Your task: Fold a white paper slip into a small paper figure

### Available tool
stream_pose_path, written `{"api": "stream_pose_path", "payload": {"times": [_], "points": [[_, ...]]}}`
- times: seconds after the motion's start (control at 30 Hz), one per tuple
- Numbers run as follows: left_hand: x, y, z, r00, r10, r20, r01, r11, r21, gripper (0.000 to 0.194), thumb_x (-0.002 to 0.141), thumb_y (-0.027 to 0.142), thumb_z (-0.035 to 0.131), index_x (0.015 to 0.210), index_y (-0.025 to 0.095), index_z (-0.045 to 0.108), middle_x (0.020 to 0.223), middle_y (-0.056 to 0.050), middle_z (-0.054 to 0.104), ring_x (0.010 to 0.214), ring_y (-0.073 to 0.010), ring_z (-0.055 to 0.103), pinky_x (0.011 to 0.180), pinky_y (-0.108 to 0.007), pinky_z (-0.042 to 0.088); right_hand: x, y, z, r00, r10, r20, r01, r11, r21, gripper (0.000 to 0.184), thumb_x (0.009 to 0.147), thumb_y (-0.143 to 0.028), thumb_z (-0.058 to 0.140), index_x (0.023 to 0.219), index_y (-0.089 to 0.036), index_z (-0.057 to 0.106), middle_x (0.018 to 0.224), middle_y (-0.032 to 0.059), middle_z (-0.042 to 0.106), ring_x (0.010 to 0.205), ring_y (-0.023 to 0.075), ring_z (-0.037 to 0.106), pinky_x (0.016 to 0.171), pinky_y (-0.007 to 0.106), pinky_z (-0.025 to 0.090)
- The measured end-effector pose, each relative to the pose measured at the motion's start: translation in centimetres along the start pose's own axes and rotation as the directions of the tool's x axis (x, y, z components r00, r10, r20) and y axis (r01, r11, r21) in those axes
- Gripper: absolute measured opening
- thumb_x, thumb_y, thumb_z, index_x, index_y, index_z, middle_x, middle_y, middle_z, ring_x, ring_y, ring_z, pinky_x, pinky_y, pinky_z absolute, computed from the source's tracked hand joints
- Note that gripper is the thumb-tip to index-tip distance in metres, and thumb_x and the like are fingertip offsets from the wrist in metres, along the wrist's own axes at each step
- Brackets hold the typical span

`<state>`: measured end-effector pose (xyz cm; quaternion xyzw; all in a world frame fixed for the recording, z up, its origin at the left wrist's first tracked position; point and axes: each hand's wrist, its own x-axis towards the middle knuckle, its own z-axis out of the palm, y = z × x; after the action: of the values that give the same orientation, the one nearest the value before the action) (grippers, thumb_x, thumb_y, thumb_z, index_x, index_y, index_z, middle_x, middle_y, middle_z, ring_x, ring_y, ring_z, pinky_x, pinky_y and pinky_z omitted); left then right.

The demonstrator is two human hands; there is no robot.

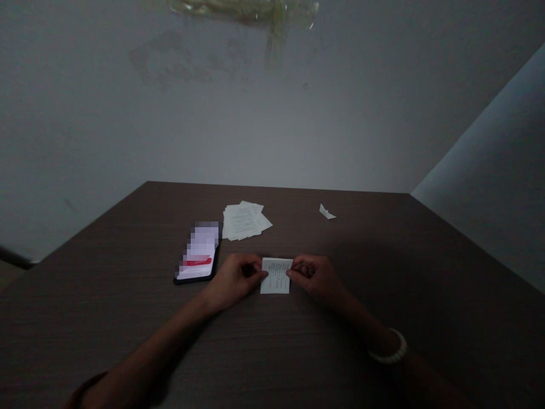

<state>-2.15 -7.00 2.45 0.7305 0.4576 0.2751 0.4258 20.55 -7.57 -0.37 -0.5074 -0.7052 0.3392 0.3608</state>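
A small folded sheet of printed white paper (276,276) lies flat on the dark wood-grain table (366,250), close to the table's near side. My left hand (236,278) pinches the sheet's left edge between thumb and fingers. My right hand (315,278) grips its right edge in the same way. The sheet's middle shows lines of small text, and the parts under my fingertips are hidden.
A smartphone (198,253) with a blurred screen lies left of my left hand. Behind it is a loose stack of printed papers (244,220). A small folded paper piece (326,212) lies toward the far edge. A white bracelet (389,348) circles my right wrist. Walls rise beyond the table.
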Motion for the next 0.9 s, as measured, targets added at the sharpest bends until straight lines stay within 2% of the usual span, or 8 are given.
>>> {"api": "stream_pose_path", "payload": {"times": [0.27, 0.37, 0.43, 0.5, 0.53, 0.63, 0.8, 0.9], "points": [[0.1, 0.0, -0.1, 1.000, 0.005, 0.027, -0.004, 1.000, -0.031, 0.017, 0.083, 0.030, 0.062, 0.076, 0.016, 0.066, 0.075, -0.003, 0.069, 0.071, -0.0160, 0.064, 0.065, -0.026, 0.050, -0.1, -0.4, -0.1, 0.999, -0.017, 0.028, 0.016, 1.000, 0.016, 0.015, 0.074, -0.028, 0.070, 0.079, -0.015, 0.072, 0.053, -0.0043, 0.051, 0.047, 0.0079, 0.039, 0.045, 0.020, 0.029], [0.0, -0.3, 0.0, 1.000, 0.030, -0.003, -0.030, 0.996, 0.079, 0.016, 0.086, 0.030, 0.060, 0.083, 0.016, 0.067, 0.076, -0.003, 0.069, 0.071, -0.0169, 0.063, 0.065, -0.029, 0.050, 0.0, -0.2, -0.1, 1.000, -0.017, 0.016, 0.017, 1.000, -0.008, 0.016, 0.074, -0.029, 0.070, 0.081, -0.014, 0.074, 0.054, -0.0038, 0.051, 0.048, 0.0082, 0.041, 0.046, 0.021, 0.029], [-0.2, -0.6, 0.0, 0.990, 0.125, -0.069, -0.108, 0.972, 0.209, 0.019, 0.084, 0.030, 0.063, 0.097, 0.017, 0.066, 0.089, -0.006, 0.069, 0.081, -0.0199, 0.063, 0.073, -0.033, 0.051, 0.0, -0.1, -0.1, 1.000, -0.025, -0.005, 0.024, 0.999, -0.033, 0.016, 0.074, -0.028, 0.070, 0.081, -0.015, 0.075, 0.053, -0.0036, 0.052, 0.048, 0.0084, 0.041, 0.047, 0.021, 0.030], [-0.3, -0.9, 0.0, 0.954, 0.290, -0.076, -0.250, 0.911, 0.329, 0.037, 0.082, 0.032, 0.068, 0.115, 0.018, 0.060, 0.112, -0.009, 0.065, 0.102, -0.0246, 0.060, 0.088, -0.040, 0.049, 0.0, 0.1, -0.1, 0.999, -0.035, -0.017, 0.033, 0.997, -0.070, 0.014, 0.075, -0.028, 0.070, 0.080, -0.016, 0.076, 0.052, -0.0038, 0.052, 0.048, 0.0087, 0.042, 0.048, 0.022, 0.030], [-0.4, -1.1, 0.0, 0.929, 0.367, -0.045, -0.324, 0.866, 0.380, 0.046, 0.081, 0.034, 0.069, 0.122, 0.019, 0.056, 0.121, -0.011, 0.061, 0.111, -0.0265, 0.056, 0.095, -0.044, 0.046, 0.0, 0.2, -0.1, 0.999, -0.042, -0.019, 0.040, 0.995, -0.091, 0.013, 0.076, -0.028, 0.070, 0.080, -0.016, 0.076, 0.051, -0.0039, 0.052, 0.048, 0.0089, 0.043, 0.048, 0.022, 0.030], [-0.7, -1.3, 0.2, 0.862, 0.498, 0.093, -0.472, 0.721, 0.507, 0.054, 0.084, 0.038, 0.068, 0.131, 0.021, 0.050, 0.131, -0.012, 0.055, 0.119, -0.0291, 0.051, 0.100, -0.047, 0.041, -0.1, 0.3, -0.2, 0.993, -0.115, -0.006, 0.112, 0.982, -0.150, 0.010, 0.077, -0.026, 0.070, 0.081, -0.019, 0.077, 0.053, -0.0034, 0.055, 0.049, 0.0095, 0.045, 0.050, 0.023, 0.032], [-0.8, -1.0, 0.6, 0.808, 0.537, 0.243, -0.546, 0.526, 0.653, 0.047, 0.089, 0.047, 0.060, 0.127, 0.020, 0.056, 0.125, -0.013, 0.059, 0.111, -0.0310, 0.053, 0.094, -0.047, 0.042, -0.1, 0.5, -0.4, 0.974, -0.228, 0.009, 0.225, 0.957, -0.183, 0.011, 0.075, -0.014, 0.068, 0.080, -0.020, 0.076, 0.068, -0.0003, 0.065, 0.055, 0.0103, 0.049, 0.055, 0.024, 0.035], [-0.9, -0.7, 0.7, 0.809, 0.505, 0.301, -0.555, 0.485, 0.676, 0.042, 0.091, 0.042, 0.057, 0.126, 0.019, 0.058, 0.125, -0.013, 0.059, 0.111, -0.0314, 0.053, 0.093, -0.048, 0.043, 0.0, 0.7, -0.4, 0.972, -0.235, 0.011, 0.234, 0.957, -0.171, 0.015, 0.074, -0.011, 0.066, 0.080, -0.020, 0.076, 0.072, 0.0003, 0.066, 0.056, 0.0106, 0.050, 0.055, 0.023, 0.035]]}}
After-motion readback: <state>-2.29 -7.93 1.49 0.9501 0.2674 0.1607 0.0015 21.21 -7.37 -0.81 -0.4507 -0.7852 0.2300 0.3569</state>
